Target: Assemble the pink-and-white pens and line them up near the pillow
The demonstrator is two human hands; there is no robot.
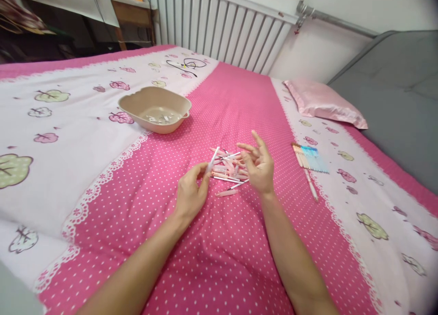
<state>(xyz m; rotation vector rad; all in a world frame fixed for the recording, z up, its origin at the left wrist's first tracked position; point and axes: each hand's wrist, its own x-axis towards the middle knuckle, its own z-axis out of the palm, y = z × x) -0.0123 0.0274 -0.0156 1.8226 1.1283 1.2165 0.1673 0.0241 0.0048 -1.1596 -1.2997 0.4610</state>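
Bright, fairly even indoor light falls across the bed (236, 96), its source out of view. Shadows are soft: a faint one lies beside the basin (153, 96), while the space under the white cloth (71, 3) is dim. The pillow (325, 102) carries a satiny sheen. Wide-angle distortion stretches things toward the edges, and dark vignetting eats into the right-hand corners. The pens (227, 193) look slightly soft, fine detail lost.
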